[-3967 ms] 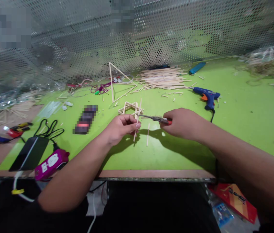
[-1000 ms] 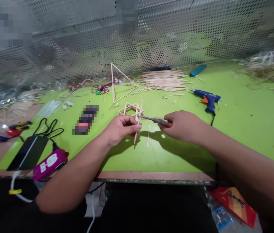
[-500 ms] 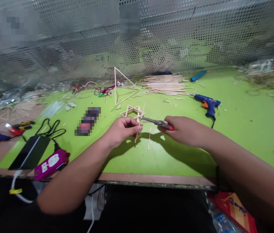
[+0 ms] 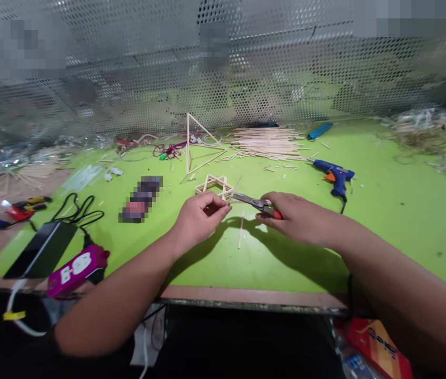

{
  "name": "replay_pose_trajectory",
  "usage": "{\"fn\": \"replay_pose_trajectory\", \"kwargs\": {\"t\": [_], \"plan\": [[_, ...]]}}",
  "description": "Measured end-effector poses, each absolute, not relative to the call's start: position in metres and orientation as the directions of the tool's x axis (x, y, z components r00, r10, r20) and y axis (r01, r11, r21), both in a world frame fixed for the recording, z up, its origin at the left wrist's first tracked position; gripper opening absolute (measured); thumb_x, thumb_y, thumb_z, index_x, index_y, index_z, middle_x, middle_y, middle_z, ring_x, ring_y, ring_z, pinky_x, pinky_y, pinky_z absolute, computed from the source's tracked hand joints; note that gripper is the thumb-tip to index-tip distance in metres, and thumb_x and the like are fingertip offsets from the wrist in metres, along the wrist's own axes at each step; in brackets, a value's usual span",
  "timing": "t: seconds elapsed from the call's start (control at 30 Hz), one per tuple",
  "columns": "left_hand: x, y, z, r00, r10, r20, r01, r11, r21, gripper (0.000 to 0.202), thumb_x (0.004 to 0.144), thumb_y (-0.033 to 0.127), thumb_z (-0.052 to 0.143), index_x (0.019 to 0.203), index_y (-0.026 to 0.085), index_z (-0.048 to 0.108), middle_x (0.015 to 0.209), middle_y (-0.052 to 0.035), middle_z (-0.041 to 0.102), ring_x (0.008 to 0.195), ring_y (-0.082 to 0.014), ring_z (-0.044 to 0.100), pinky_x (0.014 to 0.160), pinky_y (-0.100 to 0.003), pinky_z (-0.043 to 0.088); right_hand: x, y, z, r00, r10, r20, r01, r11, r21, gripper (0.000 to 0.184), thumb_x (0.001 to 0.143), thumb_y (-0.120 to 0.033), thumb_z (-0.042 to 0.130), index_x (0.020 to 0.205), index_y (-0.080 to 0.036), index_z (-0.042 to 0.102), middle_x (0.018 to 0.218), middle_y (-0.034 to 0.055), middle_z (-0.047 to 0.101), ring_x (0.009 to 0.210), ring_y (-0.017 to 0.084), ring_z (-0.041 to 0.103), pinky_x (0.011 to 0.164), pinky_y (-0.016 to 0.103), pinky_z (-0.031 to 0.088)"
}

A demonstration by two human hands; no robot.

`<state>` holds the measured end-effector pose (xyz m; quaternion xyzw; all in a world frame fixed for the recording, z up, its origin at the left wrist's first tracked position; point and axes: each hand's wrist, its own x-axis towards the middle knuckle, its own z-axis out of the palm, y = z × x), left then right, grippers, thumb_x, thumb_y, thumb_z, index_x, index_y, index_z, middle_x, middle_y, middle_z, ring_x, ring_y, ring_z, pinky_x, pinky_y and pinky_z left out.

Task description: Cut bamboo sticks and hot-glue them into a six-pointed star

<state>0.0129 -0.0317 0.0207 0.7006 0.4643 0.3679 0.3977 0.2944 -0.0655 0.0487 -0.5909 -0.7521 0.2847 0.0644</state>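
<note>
My left hand (image 4: 201,218) pinches a thin wooden stick (image 4: 237,185) between thumb and fingers; much of the stick is hidden or blurred. My right hand (image 4: 296,216) is closed round the red handles of a pair of pliers (image 4: 251,200). The tips of the pliers' jaws meet the stick close to my left fingertips. Just behind my left hand lies a star-shaped frame of sticks (image 4: 212,181). A single loose stick (image 4: 241,230) rests on the green table (image 4: 207,268) below the pliers.
A triangular stick frame (image 4: 188,145) stands behind, beside a pile of sticks (image 4: 268,143). To the right lies a blue glue gun (image 4: 335,173). At left are a purple device (image 4: 77,271), a dark box (image 4: 41,250) and cables. A perforated metal panel (image 4: 168,68) borders the back.
The stick's lower end, which showed below my left fingers, is no longer visible there. The pliers have turned slightly and stay at the stick. The whole view has shifted a little.
</note>
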Motion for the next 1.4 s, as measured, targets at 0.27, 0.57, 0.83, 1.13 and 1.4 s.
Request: {"fn": "replay_pose_trajectory", "kwargs": {"t": [0.27, 0.57, 0.83, 1.13, 1.4], "plan": [[0.006, -0.025, 0.027, 0.269, 0.963, 0.007, 0.25, -0.077, 0.965, 0.027, 0.087, 0.041, 0.095, 0.088, 0.019, 0.08, 0.08, -0.0039, 0.079, 0.069, -0.0162, 0.069, 0.065, -0.031, 0.059, 0.288, -0.07, 0.059, -0.208, 0.944, -0.257, 0.917, 0.097, -0.387, 0.043, 0.107, -0.068, 0.057, 0.108, -0.025, 0.065, 0.111, 0.015, 0.08, 0.093, 0.032, 0.071, 0.074, 0.041, 0.049], [0.008, -0.021, 0.019, 0.45, 0.887, -0.101, -0.03, 0.128, 0.991, 0.04, 0.08, 0.047, 0.103, 0.088, 0.019, 0.075, 0.075, 0.0004, 0.074, 0.064, -0.0134, 0.068, 0.059, -0.027, 0.061, 0.309, -0.047, 0.04, 0.043, 0.984, -0.175, 0.991, -0.064, -0.116, 0.044, 0.097, -0.067, 0.07, 0.107, -0.025, 0.07, 0.095, 0.0137, 0.081, 0.082, 0.033, 0.073, 0.058, 0.037, 0.038], [0.009, -0.026, 0.018, 0.546, 0.827, -0.135, 0.068, 0.117, 0.991, 0.034, 0.089, 0.043, 0.094, 0.089, 0.019, 0.07, 0.072, 0.0016, 0.072, 0.06, -0.0123, 0.066, 0.06, -0.026, 0.056, 0.305, -0.052, 0.046, -0.146, 0.989, 0.038, 0.924, 0.15, -0.353, 0.051, 0.097, -0.063, 0.077, 0.122, -0.02, 0.079, 0.123, 0.0185, 0.079, 0.12, 0.041, 0.07, 0.099, 0.053, 0.056], [0.015, -0.041, 0.025, 0.699, 0.694, -0.176, 0.149, 0.099, 0.984, 0.025, 0.098, 0.039, 0.083, 0.095, 0.02, 0.068, 0.084, -0.0031, 0.078, 0.068, -0.0145, 0.068, 0.066, -0.028, 0.054, 0.279, -0.069, 0.055, -0.266, 0.964, 0.015, 0.381, 0.119, -0.917, 0.058, 0.1, -0.076, 0.071, 0.088, -0.02, 0.079, 0.077, 0.0041, 0.073, 0.073, 0.018, 0.063, 0.068, 0.033, 0.049], [0.017, -0.04, 0.024, 0.733, 0.654, -0.185, 0.191, 0.063, 0.98, 0.022, 0.108, 0.039, 0.069, 0.11, 0.018, 0.071, 0.089, -0.0054, 0.081, 0.073, -0.0158, 0.069, 0.069, -0.029, 0.052, 0.279, -0.068, 0.047, -0.228, 0.966, 0.119, 0.355, 0.196, -0.914, 0.05, 0.104, -0.066, 0.074, 0.086, -0.019, 0.08, 0.074, 0.0033, 0.07, 0.067, 0.016, 0.055, 0.061, 0.03, 0.041]]}}
